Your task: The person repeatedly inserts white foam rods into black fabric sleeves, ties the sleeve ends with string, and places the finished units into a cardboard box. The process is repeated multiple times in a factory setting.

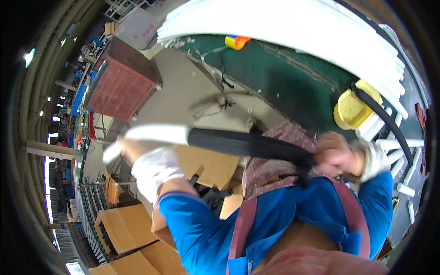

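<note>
Nearest, blue sleeves and a maroon-strapped apron (268, 172) filled the lower view. The left hand (153, 169), in a white cloth glove, was wrapped around the white end of a long curved plastic tube (156, 134), while the right hand (337, 153), fingers closed tight, gripped the tube's black rubber sleeve (243, 143). Open brown cardboard boxes (123, 227) sat below to the left. Farther off lay a green worktable (284, 78) with a yellow plastic container (350, 110) and stacked white tubes (293, 23).
</note>
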{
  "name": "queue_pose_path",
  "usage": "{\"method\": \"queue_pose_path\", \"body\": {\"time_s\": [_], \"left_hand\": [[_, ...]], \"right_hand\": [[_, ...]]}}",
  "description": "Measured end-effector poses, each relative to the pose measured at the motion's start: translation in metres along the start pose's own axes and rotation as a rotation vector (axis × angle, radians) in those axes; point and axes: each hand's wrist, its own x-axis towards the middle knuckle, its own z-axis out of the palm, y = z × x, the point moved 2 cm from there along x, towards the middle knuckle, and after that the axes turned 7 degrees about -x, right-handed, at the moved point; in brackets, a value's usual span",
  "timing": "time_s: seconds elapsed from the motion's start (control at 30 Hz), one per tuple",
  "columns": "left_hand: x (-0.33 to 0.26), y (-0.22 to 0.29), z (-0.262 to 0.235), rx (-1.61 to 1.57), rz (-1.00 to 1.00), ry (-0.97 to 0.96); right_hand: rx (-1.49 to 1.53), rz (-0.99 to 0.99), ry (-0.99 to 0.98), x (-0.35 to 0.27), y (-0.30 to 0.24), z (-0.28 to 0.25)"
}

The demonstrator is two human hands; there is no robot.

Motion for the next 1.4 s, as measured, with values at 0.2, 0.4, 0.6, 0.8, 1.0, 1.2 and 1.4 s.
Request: {"method": "queue_pose_path", "body": {"time_s": [0.2,0.4,0.6,0.8,1.0,1.2,1.4], "left_hand": [[0.018,0.078,-0.113,0.311,0.291,0.201],[-0.049,0.024,-0.031,0.077,0.244,0.010],[-0.145,-0.131,0.086,0.109,-0.311,-0.454],[-0.320,-0.294,0.146,0.107,-0.847,-0.714],[-0.429,-0.360,0.140,0.548,-1.020,-1.070],[-0.461,-0.272,0.054,0.490,-1.422,-1.627],[-0.385,-0.235,0.003,-0.031,-1.353,-1.429]], "right_hand": [[0.291,0.925,0.598,-0.064,0.033,-0.062],[0.661,0.886,0.740,-0.058,0.048,-0.058],[0.707,0.829,0.939,-0.097,0.049,-0.050],[0.742,0.783,1.104,-0.111,0.026,-0.051],[0.902,0.730,1.189,-0.119,0.032,-0.050],[1.171,0.823,1.425,-0.122,0.067,-0.038],[1.354,0.873,1.253,-0.109,0.129,-0.011]]}}
